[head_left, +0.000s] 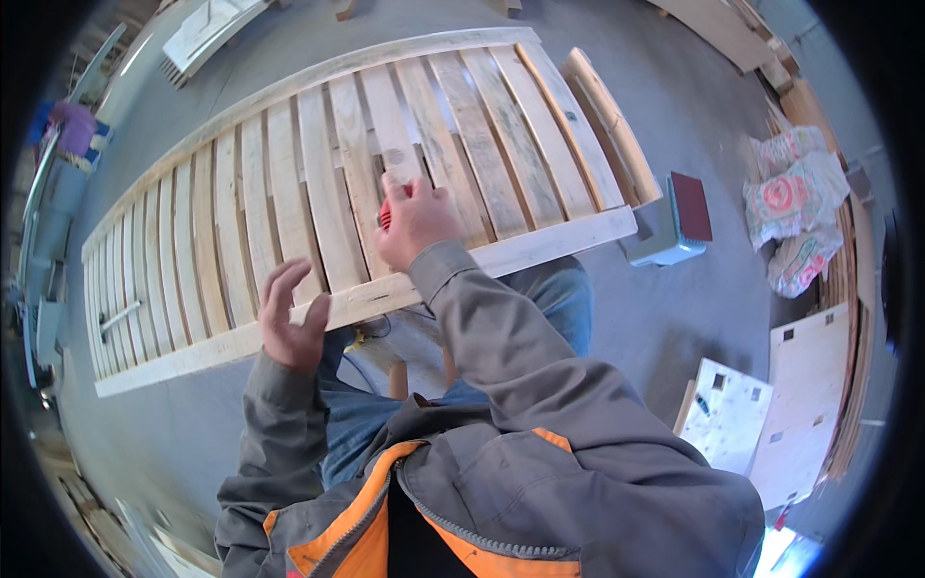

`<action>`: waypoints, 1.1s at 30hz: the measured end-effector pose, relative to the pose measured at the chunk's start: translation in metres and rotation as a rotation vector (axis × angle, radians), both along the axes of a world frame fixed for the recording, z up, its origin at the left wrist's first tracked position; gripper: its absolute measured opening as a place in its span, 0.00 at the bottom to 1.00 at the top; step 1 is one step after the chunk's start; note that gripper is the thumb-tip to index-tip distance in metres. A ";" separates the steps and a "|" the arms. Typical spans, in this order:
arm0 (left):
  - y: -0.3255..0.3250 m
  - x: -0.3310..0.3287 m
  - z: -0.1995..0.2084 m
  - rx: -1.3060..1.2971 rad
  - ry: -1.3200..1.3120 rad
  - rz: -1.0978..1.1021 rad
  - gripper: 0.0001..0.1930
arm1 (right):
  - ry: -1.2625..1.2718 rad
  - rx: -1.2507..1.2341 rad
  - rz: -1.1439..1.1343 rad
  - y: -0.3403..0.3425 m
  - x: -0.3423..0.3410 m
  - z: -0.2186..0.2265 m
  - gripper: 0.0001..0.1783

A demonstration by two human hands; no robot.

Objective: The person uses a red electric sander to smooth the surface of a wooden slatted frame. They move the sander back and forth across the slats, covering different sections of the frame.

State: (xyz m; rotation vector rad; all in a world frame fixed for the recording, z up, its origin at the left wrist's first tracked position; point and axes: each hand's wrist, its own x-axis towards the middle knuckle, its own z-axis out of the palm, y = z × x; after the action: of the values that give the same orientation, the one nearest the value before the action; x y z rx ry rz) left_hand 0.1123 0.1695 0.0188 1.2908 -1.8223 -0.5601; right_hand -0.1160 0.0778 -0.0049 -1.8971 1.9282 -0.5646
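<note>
The long slatted panel of pale raw wood, many narrow boards fixed between two long rails, lies flat under both hands, its long axis running from the far right down to the near left, with the slats crossing it and pointing away from the person. It looks stiff and fairly heavy, rough rather than slippery, and too wide for one hand; the sound place to take hold seems to be the near rail, or both rails at once, not a single thin slat, which might flex. The right hand rests on the slats just beyond the near rail, fingers curled around a small red object that is mostly hidden, so its kind cannot be told. The left hand hangs open and empty at the near rail, fingers spread and bent, touching or just above the edge. To the right of the right hand, a grey-green box with a dark red top stands on the concrete floor; farther right lie printed sacks and pale flat boards.
</note>
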 end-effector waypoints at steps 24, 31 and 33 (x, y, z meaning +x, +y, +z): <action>-0.167 -0.113 -0.034 0.197 -0.045 -0.212 0.30 | -0.554 0.059 -0.025 -0.065 -0.001 -0.033 0.21; -0.114 -0.115 -0.030 0.208 -0.046 -0.258 0.32 | -0.405 -0.065 0.040 -0.011 -0.002 -0.036 0.16; -0.110 -0.125 -0.028 0.227 -0.052 -0.285 0.32 | -0.319 -0.118 0.042 -0.008 0.000 -0.045 0.15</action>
State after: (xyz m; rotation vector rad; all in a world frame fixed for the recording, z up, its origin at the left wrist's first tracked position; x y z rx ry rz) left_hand -0.0124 0.0593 -0.0092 1.2058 -2.0476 -0.9184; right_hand -0.1163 0.0701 -0.0503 -1.7836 1.6789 -0.9241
